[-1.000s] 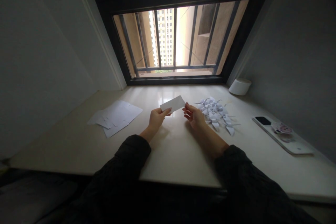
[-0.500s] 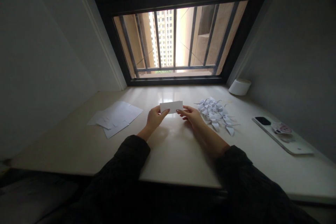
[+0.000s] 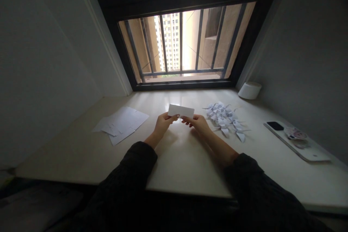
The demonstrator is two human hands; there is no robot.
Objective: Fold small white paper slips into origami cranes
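Note:
Between my two hands a folded white sheet of paper point(image 3: 181, 110), now a narrow rectangle, is held up above the white ledge point(image 3: 187, 166). My left hand point(image 3: 164, 123) pinches its lower left part, thumb on the near face. At the lower right, my right hand point(image 3: 198, 122) pinches it too, and the two thumb tips lie close together near the bottom edge. The fingers behind the paper are partly hidden. Just right of my right hand lies a heap of folded white paper cranes point(image 3: 221, 114).
Loose white paper sheets point(image 3: 126, 123) lie overlapping on the left. On the right rests a white phone point(image 3: 304, 150) with a round grip on its back. A white cylindrical object point(image 3: 249, 90) stands by the right wall, near the dark-framed window point(image 3: 182, 86).
Both thumbs have slid inward along the paper's lower edge and now nearly meet. The paper has shifted slightly right and tilts down to the right. The camera view has moved a little.

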